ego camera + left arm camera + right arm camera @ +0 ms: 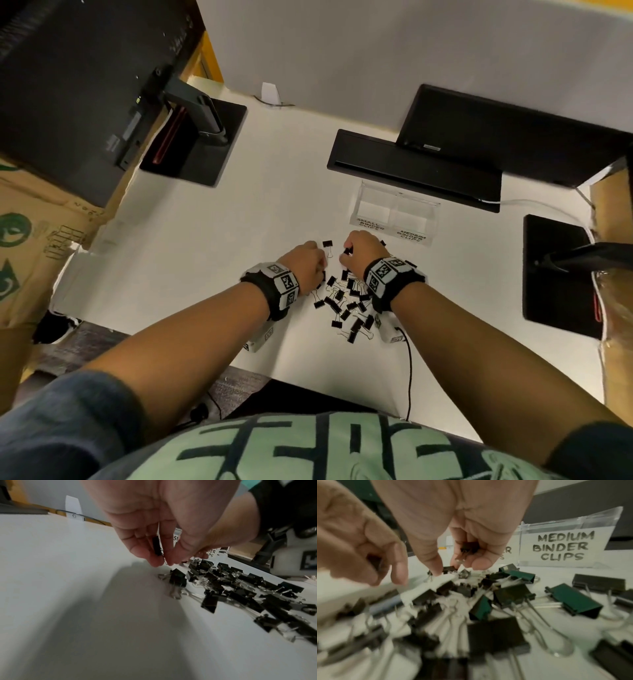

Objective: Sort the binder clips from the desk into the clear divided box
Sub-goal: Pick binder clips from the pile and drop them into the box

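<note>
A heap of black binder clips (346, 305) in small and medium sizes lies on the white desk (205, 257). Beyond it stands the clear divided box (394, 216), labelled SMALL and MEDIUM BINDER CLIPS (563, 546); I see no clips in it. My left hand (163, 561) pinches a small black clip (157, 546) upright at the heap's left edge. My right hand (457, 566) holds another small clip (468, 548) in its curled fingers, and its thumb touches a clip (448, 568) on the desk. One clip (328, 244) lies apart between the hands.
A black monitor base (198, 144) sits at the far left and another (558, 270) at the right. A long black bar (411, 168) lies just behind the box. A cardboard carton (30, 233) stands left of the desk. A black cable (409, 370) runs to the front edge.
</note>
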Demonstrator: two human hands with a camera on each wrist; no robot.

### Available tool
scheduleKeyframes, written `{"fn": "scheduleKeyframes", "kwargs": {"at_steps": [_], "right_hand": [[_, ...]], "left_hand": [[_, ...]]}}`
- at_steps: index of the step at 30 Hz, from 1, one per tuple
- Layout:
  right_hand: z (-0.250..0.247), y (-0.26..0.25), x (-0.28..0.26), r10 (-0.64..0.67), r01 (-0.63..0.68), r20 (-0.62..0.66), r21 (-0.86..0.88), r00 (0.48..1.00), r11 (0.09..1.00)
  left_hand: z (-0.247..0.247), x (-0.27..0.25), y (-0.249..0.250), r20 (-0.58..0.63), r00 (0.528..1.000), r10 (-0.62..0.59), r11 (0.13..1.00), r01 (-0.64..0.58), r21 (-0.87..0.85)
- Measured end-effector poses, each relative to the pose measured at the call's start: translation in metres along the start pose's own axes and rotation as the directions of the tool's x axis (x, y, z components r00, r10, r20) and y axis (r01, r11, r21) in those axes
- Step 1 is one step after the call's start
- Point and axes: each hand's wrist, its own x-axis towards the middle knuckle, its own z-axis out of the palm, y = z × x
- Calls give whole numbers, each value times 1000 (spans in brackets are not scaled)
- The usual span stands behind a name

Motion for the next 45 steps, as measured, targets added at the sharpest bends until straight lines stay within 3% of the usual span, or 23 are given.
{"fn": "scheduleKeyframes", "kwargs": {"at_steps": [4, 7, 13, 22, 25, 30, 34, 40, 45], "right_hand": [[-28, 3, -1, 85, -47, -107, 319, 991, 947], [-59, 10, 7, 146, -52, -197, 420, 969, 906], [-76, 21, 36, 178, -112, -244, 263, 953, 958], [-60, 13, 23, 2, 54, -309, 173, 951, 983], [-41, 10, 11, -83, 116, -233, 130, 969, 985], [-12, 18, 4, -85, 86, -36, 25, 996, 996], [1, 24, 3, -87, 86, -30, -15, 996, 996], [-4, 29, -2, -52, 63, -92, 122, 994, 991], [-12, 44, -18, 174, -111, -103, 445, 979, 888]], "left_hand": [[-2, 3, 1, 41, 999, 7, 998, -10, 65], [-3, 3, 2, 68, 998, 6, 996, -12, 84], [-3, 7, 6, 78, 997, 11, 993, -20, 118], [-4, 5, 8, 49, 998, 32, 999, -34, 36], [-7, 4, 8, 41, 999, 5, 999, -3, -49], [-20, 10, 9, -56, 996, -69, 977, 56, -207], [-39, 27, 28, -181, 981, -69, 951, 10, -308], [-62, 64, 69, -260, 965, -42, 950, -42, -310], [-69, 90, 84, -206, 978, -27, 976, -19, -217]]}}
